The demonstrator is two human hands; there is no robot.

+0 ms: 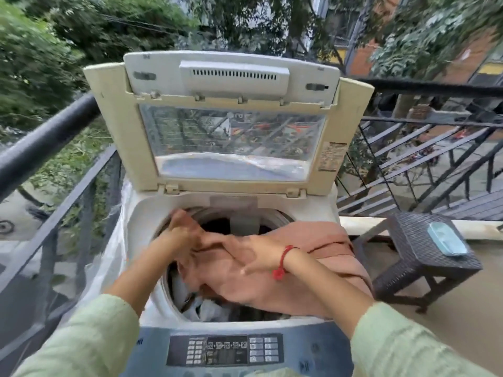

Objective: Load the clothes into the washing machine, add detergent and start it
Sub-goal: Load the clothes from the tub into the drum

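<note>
My left hand (pixel 183 235), blurred, curls round a fold of the pink cloth (pixel 326 246) at the far-left side of the washer's (pixel 141 213) drum mouth. My right hand (pixel 245 255) lies flat on the cloth, fingers fairly straight. The cloth drapes over the drum's right rim, partly inside, above other clothes (pixel 206 307). The lid (pixel 114 126) stands upright. A blue box (pixel 446 238) sits on the stool (pixel 408 235) at the right.

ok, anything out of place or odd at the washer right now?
Only the pink cloth: part of it lies over the right rim of the washing machine, outside the drum. The left hand grips it and the right hand rests on it. No spill or damage shows.
</note>
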